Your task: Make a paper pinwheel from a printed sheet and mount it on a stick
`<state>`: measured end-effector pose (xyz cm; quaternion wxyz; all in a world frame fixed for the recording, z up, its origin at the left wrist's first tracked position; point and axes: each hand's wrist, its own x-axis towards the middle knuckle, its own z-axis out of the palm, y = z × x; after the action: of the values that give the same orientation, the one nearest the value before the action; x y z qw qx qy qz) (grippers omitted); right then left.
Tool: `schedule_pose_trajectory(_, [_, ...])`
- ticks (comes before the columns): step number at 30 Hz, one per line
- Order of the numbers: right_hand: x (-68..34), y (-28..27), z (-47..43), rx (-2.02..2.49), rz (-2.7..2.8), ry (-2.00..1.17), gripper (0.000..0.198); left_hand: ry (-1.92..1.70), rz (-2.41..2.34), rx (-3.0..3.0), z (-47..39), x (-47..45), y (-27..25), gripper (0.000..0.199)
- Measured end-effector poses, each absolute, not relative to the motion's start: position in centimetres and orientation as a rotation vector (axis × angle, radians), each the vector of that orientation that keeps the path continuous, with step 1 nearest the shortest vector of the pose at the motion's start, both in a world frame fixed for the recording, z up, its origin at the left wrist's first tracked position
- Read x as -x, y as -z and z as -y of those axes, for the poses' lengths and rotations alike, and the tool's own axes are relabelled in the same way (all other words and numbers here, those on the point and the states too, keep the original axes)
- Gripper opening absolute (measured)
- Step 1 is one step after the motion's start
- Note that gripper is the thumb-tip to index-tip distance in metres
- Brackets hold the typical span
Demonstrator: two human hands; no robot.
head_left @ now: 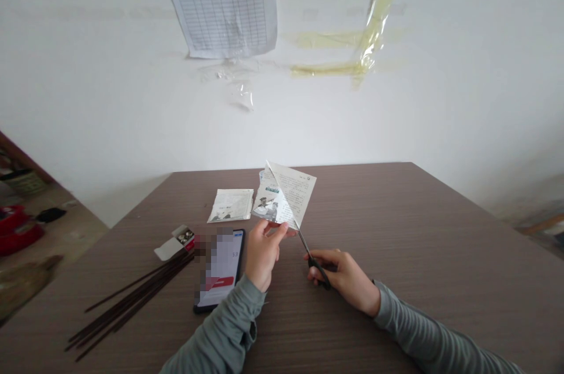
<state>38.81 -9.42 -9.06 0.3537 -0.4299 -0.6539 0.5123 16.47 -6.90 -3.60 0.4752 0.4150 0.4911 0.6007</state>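
My left hand [265,250] pinches the lower edge of a printed sheet of paper [296,192], holding it up above the table. A diagonal line crosses the sheet from its top left towards the lower right. My right hand [346,277] is closed on the black handles of a pair of scissors [320,273]. The scissors' blades point up and left and meet the sheet's lower corner beside my left fingertips. How far apart the blades are, I cannot tell. Left of the sheet, a folded printed paper [231,205] lies flat on the table.
A phone [220,295] lies left of my left hand. Beside it are an opened small box [170,248] and several thin dark brown sticks [132,297] on the brown table [396,215]. A printed chart [224,10] and yellowed tape [326,70] are on the wall behind.
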Motion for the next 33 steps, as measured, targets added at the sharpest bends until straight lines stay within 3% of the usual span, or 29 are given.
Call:
schedule_pose_trajectory(12, [-38.69, 8.9, 9.64, 1.114, 1.64, -1.332, 0.073, -1.419, -1.205, -0.982, 7.04, -16.39, 2.98, 0.048])
schedule_pose_trajectory(33, [-38.78, 8.57, 9.62, 1.129, 1.691, -1.28, 0.063, -1.399, -1.195, -0.968, 7.23, -16.6, 2.84, 0.049])
